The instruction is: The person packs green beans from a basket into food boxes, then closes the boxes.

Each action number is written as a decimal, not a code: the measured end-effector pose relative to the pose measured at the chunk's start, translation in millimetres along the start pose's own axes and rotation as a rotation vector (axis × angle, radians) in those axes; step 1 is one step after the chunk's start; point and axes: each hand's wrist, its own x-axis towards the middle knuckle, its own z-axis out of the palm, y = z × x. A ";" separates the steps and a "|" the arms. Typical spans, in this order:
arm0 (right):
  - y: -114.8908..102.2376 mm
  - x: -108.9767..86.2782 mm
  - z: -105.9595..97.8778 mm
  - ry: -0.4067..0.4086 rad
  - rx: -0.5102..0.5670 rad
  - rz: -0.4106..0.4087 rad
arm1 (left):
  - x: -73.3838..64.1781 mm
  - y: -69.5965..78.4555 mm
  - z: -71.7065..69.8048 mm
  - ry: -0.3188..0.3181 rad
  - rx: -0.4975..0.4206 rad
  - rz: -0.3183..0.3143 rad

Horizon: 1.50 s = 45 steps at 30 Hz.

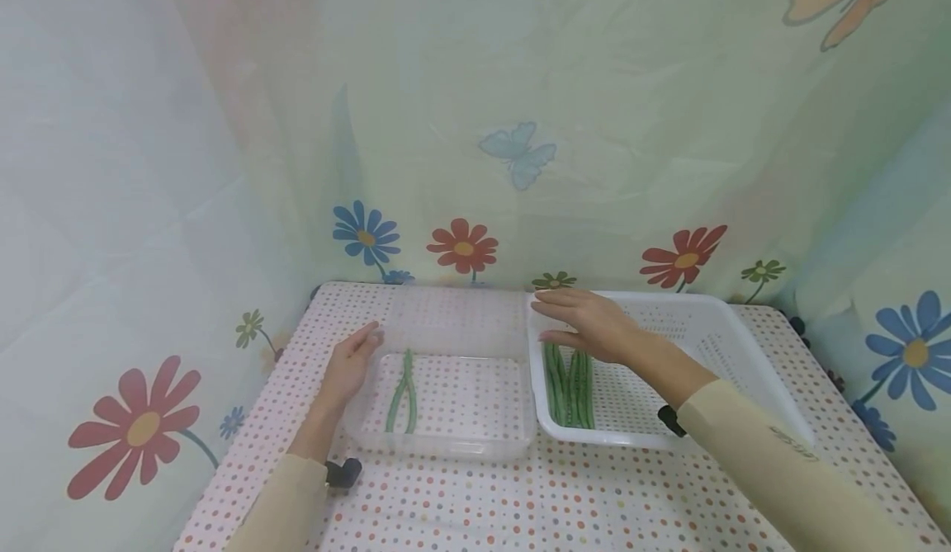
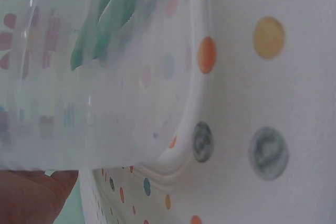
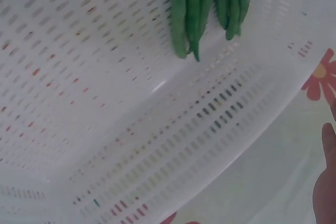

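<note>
A clear plastic box (image 1: 475, 449) with its lid (image 1: 461, 321) folded back stands on the table. Green beans (image 1: 412, 403) lie in its left part, crossing near the top. My left hand (image 1: 351, 366) is at the box's back left corner, fingers extended; whether they touch it I cannot tell. To the right stands a white perforated basket (image 1: 713, 321) with several green beans (image 1: 579, 387) lying lengthwise along its left side, also seen as green beans (image 3: 191, 14) in the right wrist view. Above these beans hovers my right hand (image 1: 590, 321), fingers straight, holding nothing.
A dotted cloth (image 1: 438, 511) covers the table. Box and basket stand side by side, nearly touching. Behind them hangs a curtain (image 1: 461, 123) printed with flowers and butterflies, which also encloses both sides.
</note>
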 end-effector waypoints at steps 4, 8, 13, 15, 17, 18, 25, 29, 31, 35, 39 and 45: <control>9.5 -10.1 -0.5 0.006 -0.017 0.022 | 1.4 0.2 -0.1 -0.003 0.005 -0.005; 16.7 -18.2 -1.7 -0.033 -0.034 0.063 | 1.7 0.0 -0.2 -0.004 0.002 -0.003; 23.6 -24.5 -1.5 -0.050 -0.052 0.091 | 0.9 -1.7 0.1 -0.005 0.004 -0.002; 25.4 -26.7 -0.2 -0.056 -0.046 0.098 | 0.2 -2.2 0.5 -0.008 0.002 -0.001; 26.6 -28.4 1.8 -0.070 -0.036 0.103 | -0.2 -2.4 1.0 -0.009 0.000 0.001; 27.1 -29.3 2.9 -0.077 -0.033 0.103 | -0.4 -2.5 1.4 -0.011 0.002 0.002; 26.5 -31.1 11.2 -0.244 0.027 0.121 | -0.9 -2.4 2.3 -0.010 0.005 -0.003; 21.2 -26.3 15.7 -0.343 0.080 0.106 | 0.4 -2.1 1.3 0.000 0.018 -0.007; 18.4 -23.5 19.7 -0.376 0.101 0.098 | 1.1 -2.2 0.8 0.003 0.021 -0.010; 13.3 -19.5 29.1 -0.428 0.109 0.069 | 1.3 -3.6 0.8 -0.002 0.013 -0.017; 9.4 -18.0 34.3 -0.448 0.092 -0.007 | 0.1 -4.0 1.1 0.000 0.013 -0.013; 7.9 -15.1 39.7 -0.475 0.045 -0.035 | 1.5 -2.3 0.9 0.007 0.017 -0.007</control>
